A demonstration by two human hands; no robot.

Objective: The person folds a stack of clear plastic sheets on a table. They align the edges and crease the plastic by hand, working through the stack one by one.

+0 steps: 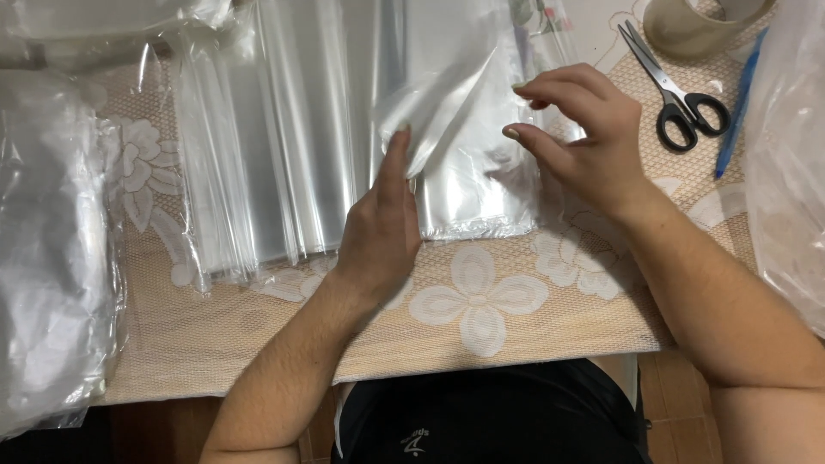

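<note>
A stack of clear plastic bags (481,189) lies on the table with its near edge towards me. The top clear bag (438,103) is lifted and curled at one corner. My left hand (382,223) rests flat on the stack, fingers pressed to the raised sheet's lower edge. My right hand (584,137) hovers over the right side of the stack, fingers spread and bent, thumb and forefinger apart near the sheet. I cannot tell whether the right fingertips touch the plastic.
More clear bags (258,146) fan out at the left of the stack. Bundles of plastic sit at the far left (51,249) and right edge (791,172). Black-handled scissors (675,90), a tape roll (692,26) and a blue pen (737,107) lie at the back right on the floral tablecloth (481,296).
</note>
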